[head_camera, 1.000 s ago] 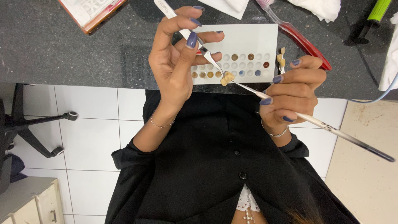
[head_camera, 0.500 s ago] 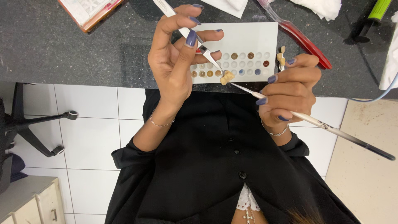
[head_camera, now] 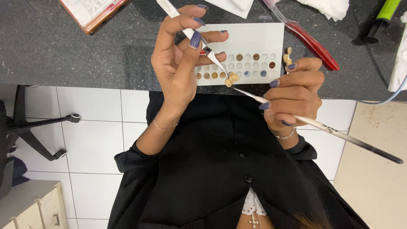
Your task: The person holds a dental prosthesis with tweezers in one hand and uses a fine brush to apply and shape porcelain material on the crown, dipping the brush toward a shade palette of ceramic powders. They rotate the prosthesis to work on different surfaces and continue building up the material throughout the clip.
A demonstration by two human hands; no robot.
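While the left hand (head_camera: 178, 63) pinches metal tweezers (head_camera: 190, 32) gripping a small tooth piece (head_camera: 232, 79) over the white palette (head_camera: 250, 46), the right hand (head_camera: 292, 93) grips a thin brush (head_camera: 330, 129), tip touching that piece.

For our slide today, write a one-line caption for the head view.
Left hand grips tweezers holding a small tooth-shaped piece, right hand touches a fine brush to it, above a white well palette.

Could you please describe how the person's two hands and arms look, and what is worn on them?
Both hands, the left hand and the right hand, are bare, with long nails painted dark blue-violet. Each wrist wears a thin silver chain bracelet. The black sleeves are pushed up toward the elbows and belong to a black buttoned garment.
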